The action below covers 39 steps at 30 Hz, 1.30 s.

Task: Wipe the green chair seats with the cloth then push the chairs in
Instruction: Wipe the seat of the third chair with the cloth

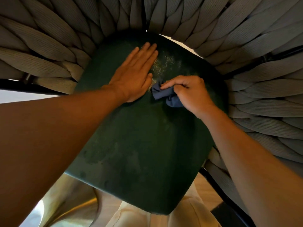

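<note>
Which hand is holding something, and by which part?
The right hand grips the bunched blue cloth at its right side; the left hand holds nothing.

Woven backrest (255, 51) — wall around seat (139, 145)

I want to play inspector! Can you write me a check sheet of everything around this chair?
Surface: green seat, pale speckles near the back, faint marks toward the front.
Job's things: blue cloth, bunched, on the seat.
Clutter: nothing seen.
Grips: left hand flat on the seat, fingers straight; right hand pinches the cloth.
Cables: nothing seen.
Surroundings: grey woven backrest curves around the seat; black frame; light floor below.
</note>
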Each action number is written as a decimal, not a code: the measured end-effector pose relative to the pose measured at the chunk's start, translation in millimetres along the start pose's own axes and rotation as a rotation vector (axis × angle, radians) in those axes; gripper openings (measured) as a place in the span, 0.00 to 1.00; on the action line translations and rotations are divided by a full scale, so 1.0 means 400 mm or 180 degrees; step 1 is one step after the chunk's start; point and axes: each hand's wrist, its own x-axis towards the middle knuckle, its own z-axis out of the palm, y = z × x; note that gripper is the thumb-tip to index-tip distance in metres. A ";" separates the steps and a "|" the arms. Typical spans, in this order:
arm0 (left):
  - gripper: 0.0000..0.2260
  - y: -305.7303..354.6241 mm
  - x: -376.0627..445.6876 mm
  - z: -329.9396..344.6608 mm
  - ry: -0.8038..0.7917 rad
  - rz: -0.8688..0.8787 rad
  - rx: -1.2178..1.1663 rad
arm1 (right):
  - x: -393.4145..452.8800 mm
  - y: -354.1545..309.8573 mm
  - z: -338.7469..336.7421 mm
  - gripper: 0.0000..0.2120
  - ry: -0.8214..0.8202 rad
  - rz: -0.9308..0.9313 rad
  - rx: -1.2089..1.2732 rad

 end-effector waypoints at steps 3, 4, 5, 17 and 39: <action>0.29 0.019 -0.032 -0.008 0.0125 -0.0122 -0.0178 | -0.032 -0.020 -0.029 0.21 -0.0265 0.0489 0.0713; 0.29 0.027 -0.052 -0.008 0.0161 -0.0177 -0.0229 | -0.045 -0.025 -0.032 0.22 -0.0276 0.0605 0.0992; 0.29 0.036 -0.078 -0.006 0.0195 -0.0232 -0.0272 | -0.057 -0.030 -0.031 0.24 -0.0269 0.0697 0.1253; 0.29 0.069 -0.310 0.073 0.0093 -0.0805 -0.0142 | 0.029 -0.026 0.189 0.25 0.0912 -0.0866 -0.0858; 0.29 0.140 -0.442 0.070 0.0327 -0.1664 -0.0594 | -0.085 -0.113 0.136 0.20 -0.0971 -0.0157 0.0205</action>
